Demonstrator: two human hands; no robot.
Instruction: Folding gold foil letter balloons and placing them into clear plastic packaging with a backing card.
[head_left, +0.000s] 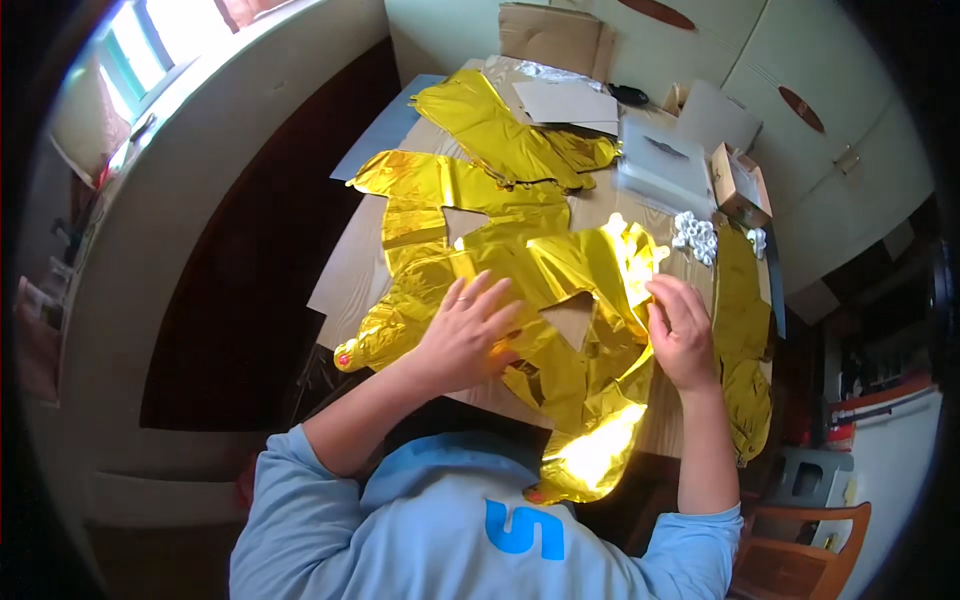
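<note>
A flat, shiny gold foil balloon (430,290) with cut-out openings spreads over the near part of the wood-grain table (345,270), one end hanging past the front edge toward me. My left hand (462,335) lies over its left part with the fingers spread. At the balloon's right edge, my right hand (683,330) is closed, thumb and fingers pinching the crinkled foil. More flat gold foil (490,125) lies behind, partly overlapping. Another gold foil piece (742,320) runs along the table's right side, beyond my right hand.
Small white rolls (695,238) sit in a cluster beside a clear plastic box (665,172) and an open cardboard box (740,188). Pale sheets (568,105) and a black object (628,95) lie at the back. A wooden chair (850,545) stands at the right.
</note>
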